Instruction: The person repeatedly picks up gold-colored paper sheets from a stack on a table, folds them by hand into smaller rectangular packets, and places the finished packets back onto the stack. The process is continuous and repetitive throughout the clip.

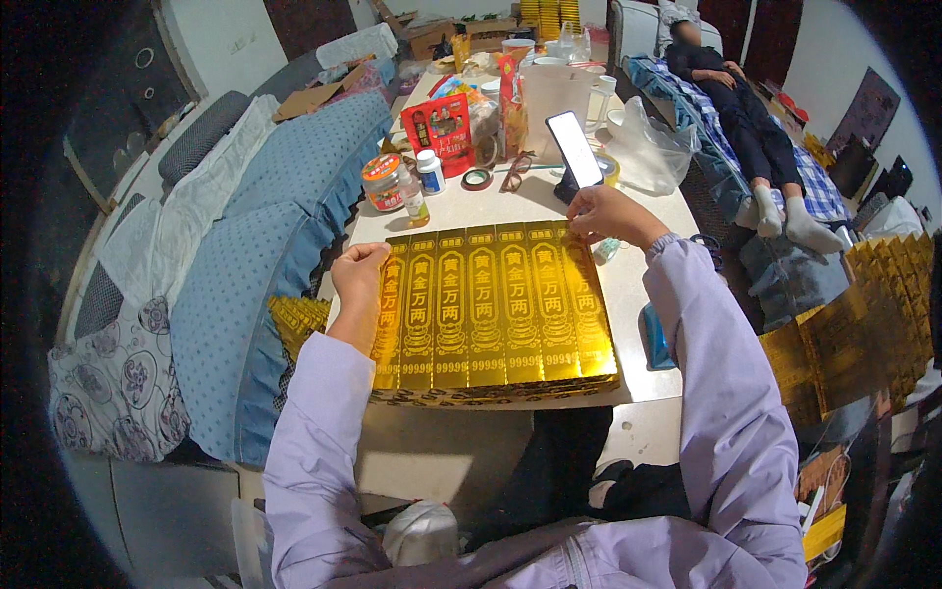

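Observation:
A wide gold foil paper sheet (482, 316), printed in several upright panels with writing, lies at the near end of the white table. Layered edges show below its front side, so it seems to top a stack. My left hand (358, 276) pinches its far left corner between thumb and fingers. At the far right corner, my right hand (614, 216) pinches the edge in the same way. Just beyond my right hand, a phone (574, 149) with a lit screen leans on a dark stand (565, 187).
Behind the sheet stand a small bottle (414, 202), a lidded jar (383, 184), a white pill bottle (430, 172), tape (477, 179), glasses (517, 173) and a red pouch (441, 136). Folded gold paper (846, 346) is piled right. A person (743, 110) lies on the right sofa; a blue sofa (243, 258) flanks the left.

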`<action>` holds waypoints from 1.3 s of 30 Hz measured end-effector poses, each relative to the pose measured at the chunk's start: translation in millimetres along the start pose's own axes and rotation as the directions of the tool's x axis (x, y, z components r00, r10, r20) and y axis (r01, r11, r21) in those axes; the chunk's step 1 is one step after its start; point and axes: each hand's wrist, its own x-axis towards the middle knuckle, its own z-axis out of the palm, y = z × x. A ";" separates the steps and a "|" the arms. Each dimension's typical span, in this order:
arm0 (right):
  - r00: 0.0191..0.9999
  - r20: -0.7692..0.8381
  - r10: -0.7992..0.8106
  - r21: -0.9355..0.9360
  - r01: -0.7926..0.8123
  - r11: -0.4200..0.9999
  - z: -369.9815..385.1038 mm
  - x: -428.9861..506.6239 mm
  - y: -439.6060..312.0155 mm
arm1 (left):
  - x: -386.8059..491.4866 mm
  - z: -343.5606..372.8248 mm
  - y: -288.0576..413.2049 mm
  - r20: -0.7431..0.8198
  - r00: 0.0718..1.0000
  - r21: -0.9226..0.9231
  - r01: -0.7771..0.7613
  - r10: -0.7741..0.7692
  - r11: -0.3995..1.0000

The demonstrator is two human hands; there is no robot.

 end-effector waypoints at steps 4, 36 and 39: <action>0.999 0.016 0.044 -0.015 -0.044 0.999 0.0 -0.2 -2.6 | -3.5 -0.1 2.3 -0.010 0.999 0.013 -0.031 0.031 0.999; 0.963 -0.001 0.270 0.407 -0.246 0.880 20.9 -29.7 37.3 | 7.9 -14.2 -0.2 0.355 0.861 -0.068 0.412 -0.364 0.908; 0.974 -0.008 0.227 0.351 -0.210 0.912 23.7 -37.0 24.2 | 2.7 -17.1 5.7 0.369 0.857 -0.114 0.426 -0.360 0.897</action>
